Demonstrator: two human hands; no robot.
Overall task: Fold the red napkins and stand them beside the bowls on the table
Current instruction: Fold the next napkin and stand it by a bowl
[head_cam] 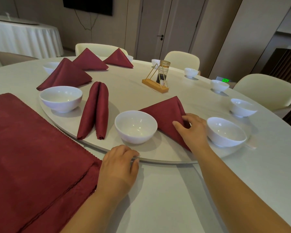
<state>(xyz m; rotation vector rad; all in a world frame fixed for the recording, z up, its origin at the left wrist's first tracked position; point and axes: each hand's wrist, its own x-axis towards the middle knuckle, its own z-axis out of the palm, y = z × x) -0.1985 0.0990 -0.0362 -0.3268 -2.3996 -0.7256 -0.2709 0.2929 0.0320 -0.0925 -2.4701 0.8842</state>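
Closest in, the left hand (119,163) is curling over the near rim of the turntable (158,159), fingers on top and thumb tucked under the edge, so it's pinching the rim rather than any cloth. Just to the left of it a stack of flat napkins (32,157) is lying unfolded.

A bit further out, the right hand (191,130) is sitting on the folded napkin (165,113), thumb spread across the front face and fingers hooking loosely round the back fold. That napkin is standing as a tent, touching the bowl (136,126) on the hand's left, with a second bowl (226,132) just to the hand's right.

My guess is the cloth is light, soft and floppy, so it's only holding shape through its creases. I'd be taking it low at the base corners, not the peak, and pressing gently. The bowls look like glazed china, so no bumping them.

Beyond the left hand, a rolled napkin (95,110) is lying next to another bowl (61,98), looking unfinished. Further back, three tent napkins (89,60) are standing, and a small wire stand (158,78) is sitting past the right hand.
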